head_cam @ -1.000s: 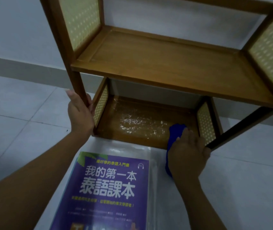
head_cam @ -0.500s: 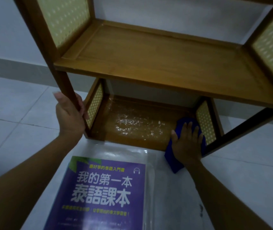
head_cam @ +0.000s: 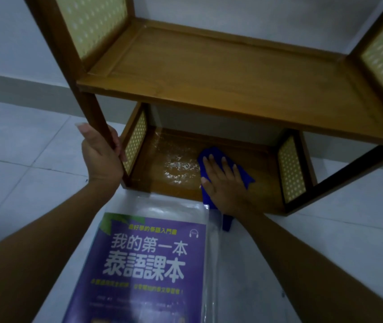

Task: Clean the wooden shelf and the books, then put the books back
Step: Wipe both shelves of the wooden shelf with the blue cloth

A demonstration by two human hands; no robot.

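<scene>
A wooden shelf (head_cam: 220,73) with woven yellow side panels stands on the tiled floor against the wall. My left hand (head_cam: 100,157) grips its front left leg just above the bottom board. My right hand (head_cam: 224,183) lies flat with straight fingers on a blue cloth (head_cam: 244,177), pressing it onto the bottom board (head_cam: 157,180). White foamy wet streaks (head_cam: 178,166) show just left of the cloth. A purple book (head_cam: 148,269) in a clear plastic sleeve lies on the floor in front of the shelf, between my forearms.
The middle board of the shelf holds nothing. Grey-white floor tiles (head_cam: 22,159) spread to the left and right of the shelf. A grey skirting strip (head_cam: 11,87) runs along the wall behind it.
My right hand has slid the blue cloth leftward from the right corner of the bottom board toward the wet streaks. My left hand stays on the leg.
</scene>
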